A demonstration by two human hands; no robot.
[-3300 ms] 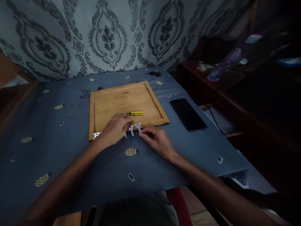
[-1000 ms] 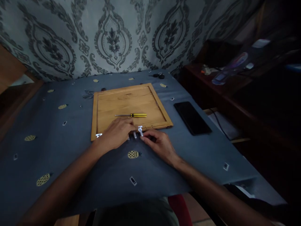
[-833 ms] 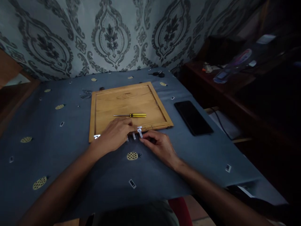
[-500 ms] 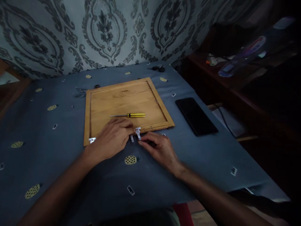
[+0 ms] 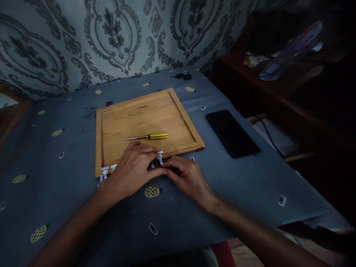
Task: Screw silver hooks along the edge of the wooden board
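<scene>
A framed wooden panel (image 5: 139,116) lies flat on the cloth-covered table. At its near edge stands a small T-shaped metal bracket (image 5: 160,158). My right hand (image 5: 189,176) pinches the bracket's lower end between thumb and fingers. My left hand (image 5: 135,167) arches over the panel's edge, fingers closed at the bracket's left side and thumb reaching to the right fingertips. More silvery metal fittings (image 5: 104,171) sit at the panel's near left corner, partly behind my left hand. Across the panel lies a screwdriver (image 5: 157,136) with a yellow and black handle.
A black phone (image 5: 233,133) lies right of the panel. Dark keys or a similar small item (image 5: 182,75) rest at the back. A clear bottle (image 5: 292,52) leans over the dark red furniture (image 5: 280,98) at right. A patterned curtain (image 5: 116,33) hangs behind.
My left thumb has extended right to meet my right fingers at the bracket. The view has shifted slightly, and more of the fittings at the left corner show.
</scene>
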